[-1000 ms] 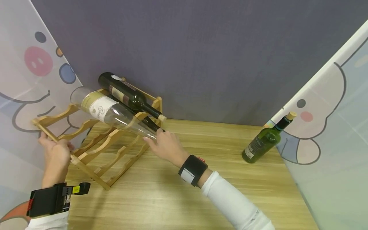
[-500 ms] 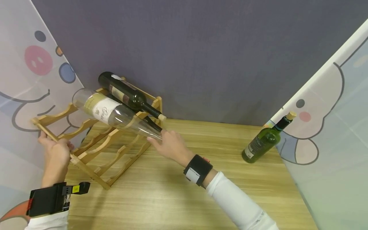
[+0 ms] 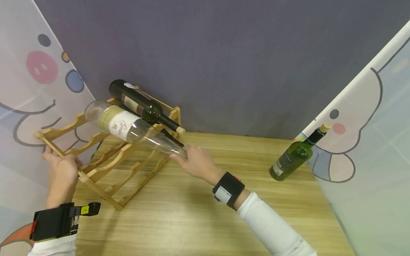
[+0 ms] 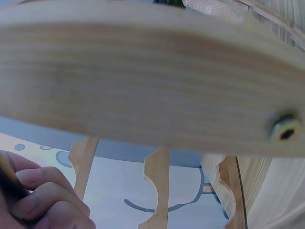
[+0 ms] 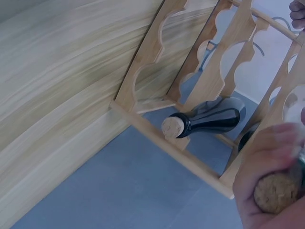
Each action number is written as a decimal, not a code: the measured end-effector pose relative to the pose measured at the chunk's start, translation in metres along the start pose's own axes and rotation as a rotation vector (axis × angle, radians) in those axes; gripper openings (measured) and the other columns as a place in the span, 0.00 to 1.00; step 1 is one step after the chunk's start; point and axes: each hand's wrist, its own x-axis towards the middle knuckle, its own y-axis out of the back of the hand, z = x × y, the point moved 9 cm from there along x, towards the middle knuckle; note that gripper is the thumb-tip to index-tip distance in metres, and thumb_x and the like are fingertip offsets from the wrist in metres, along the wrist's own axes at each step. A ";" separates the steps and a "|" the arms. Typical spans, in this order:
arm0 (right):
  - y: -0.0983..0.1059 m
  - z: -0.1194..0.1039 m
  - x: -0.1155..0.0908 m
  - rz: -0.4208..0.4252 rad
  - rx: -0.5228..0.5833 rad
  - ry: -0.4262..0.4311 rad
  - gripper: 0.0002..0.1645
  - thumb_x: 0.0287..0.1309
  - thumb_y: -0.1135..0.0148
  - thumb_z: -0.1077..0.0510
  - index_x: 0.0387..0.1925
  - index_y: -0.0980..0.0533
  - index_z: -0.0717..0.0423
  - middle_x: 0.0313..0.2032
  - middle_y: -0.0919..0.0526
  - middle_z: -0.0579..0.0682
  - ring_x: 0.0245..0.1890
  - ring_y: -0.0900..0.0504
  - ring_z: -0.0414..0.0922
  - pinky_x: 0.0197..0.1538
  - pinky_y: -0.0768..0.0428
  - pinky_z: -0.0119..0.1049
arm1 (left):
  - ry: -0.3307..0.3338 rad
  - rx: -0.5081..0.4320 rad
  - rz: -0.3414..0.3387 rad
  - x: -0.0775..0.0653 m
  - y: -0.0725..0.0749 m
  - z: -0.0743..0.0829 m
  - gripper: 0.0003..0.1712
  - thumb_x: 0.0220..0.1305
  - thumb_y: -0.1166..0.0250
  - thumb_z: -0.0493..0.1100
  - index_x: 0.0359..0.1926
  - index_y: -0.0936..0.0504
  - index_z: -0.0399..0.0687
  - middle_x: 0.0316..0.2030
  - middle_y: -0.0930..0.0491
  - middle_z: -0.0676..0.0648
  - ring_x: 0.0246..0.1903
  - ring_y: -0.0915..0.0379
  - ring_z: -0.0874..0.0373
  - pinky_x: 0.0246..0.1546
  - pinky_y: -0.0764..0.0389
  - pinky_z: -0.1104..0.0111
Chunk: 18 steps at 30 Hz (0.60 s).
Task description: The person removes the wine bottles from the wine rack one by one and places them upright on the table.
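Observation:
My right hand grips the neck of a clear glass wine bottle with a white and yellow-green label. The bottle slants over the top of a wooden wine rack, its base toward the upper left. In the right wrist view its cork shows within my curled fingers. My left hand grips the rack's left end rail, and its curled fingers show in the left wrist view. A dark wine bottle lies along the rack's back top slot. Below it lies another corked dark bottle, partly hidden.
A green wine bottle with a cork stands on the wooden table at the right. A grey wall rises behind, and printed panels border both sides. The rack stands in the back left corner.
My right hand and the clear bottle have shifted right and slightly toward me, so the bottle's base sits further in from the left panel. My left hand and the rack have stayed put.

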 end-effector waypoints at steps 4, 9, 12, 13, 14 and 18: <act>0.001 0.003 -0.001 -0.020 0.007 0.005 0.31 0.67 0.48 0.34 0.47 0.23 0.58 0.28 0.20 0.49 0.21 0.27 0.39 0.27 0.30 0.30 | -0.005 -0.011 0.005 -0.001 0.000 0.001 0.47 0.67 0.61 0.34 0.76 0.78 0.63 0.63 0.49 0.37 0.30 0.40 0.61 0.30 0.34 0.76; 0.003 -0.001 -0.002 -0.020 -0.034 0.043 0.30 0.68 0.50 0.35 0.50 0.23 0.56 0.27 0.19 0.47 0.19 0.29 0.37 0.24 0.31 0.29 | -0.010 -0.030 0.002 -0.002 0.000 0.002 0.46 0.68 0.61 0.35 0.76 0.78 0.63 0.47 0.42 0.49 0.29 0.39 0.63 0.29 0.33 0.77; 0.005 -0.003 -0.004 -0.008 -0.042 0.052 0.27 0.68 0.49 0.36 0.44 0.23 0.55 0.21 0.26 0.44 0.16 0.33 0.37 0.20 0.35 0.29 | -0.010 -0.024 0.004 -0.001 0.000 0.002 0.46 0.69 0.61 0.36 0.76 0.78 0.63 0.45 0.43 0.53 0.29 0.39 0.63 0.28 0.34 0.76; 0.006 -0.004 -0.004 0.000 -0.040 0.054 0.26 0.68 0.49 0.37 0.42 0.23 0.55 0.19 0.28 0.43 0.16 0.34 0.36 0.20 0.36 0.29 | -0.010 -0.023 0.006 -0.001 0.000 0.002 0.46 0.69 0.61 0.36 0.76 0.78 0.63 0.48 0.42 0.51 0.29 0.39 0.63 0.28 0.34 0.76; 0.007 -0.004 -0.005 0.006 -0.034 0.053 0.25 0.68 0.48 0.37 0.40 0.23 0.55 0.18 0.29 0.42 0.15 0.34 0.36 0.19 0.37 0.29 | -0.009 -0.025 0.008 -0.001 0.000 0.001 0.46 0.69 0.61 0.35 0.76 0.78 0.63 0.50 0.43 0.51 0.28 0.39 0.63 0.28 0.34 0.76; 0.010 -0.005 -0.007 0.043 -0.040 0.054 0.24 0.67 0.46 0.38 0.35 0.24 0.55 0.17 0.32 0.42 0.14 0.36 0.36 0.18 0.38 0.29 | -0.005 -0.025 0.008 -0.001 -0.001 0.000 0.46 0.68 0.61 0.35 0.76 0.78 0.62 0.62 0.49 0.41 0.27 0.40 0.63 0.27 0.35 0.75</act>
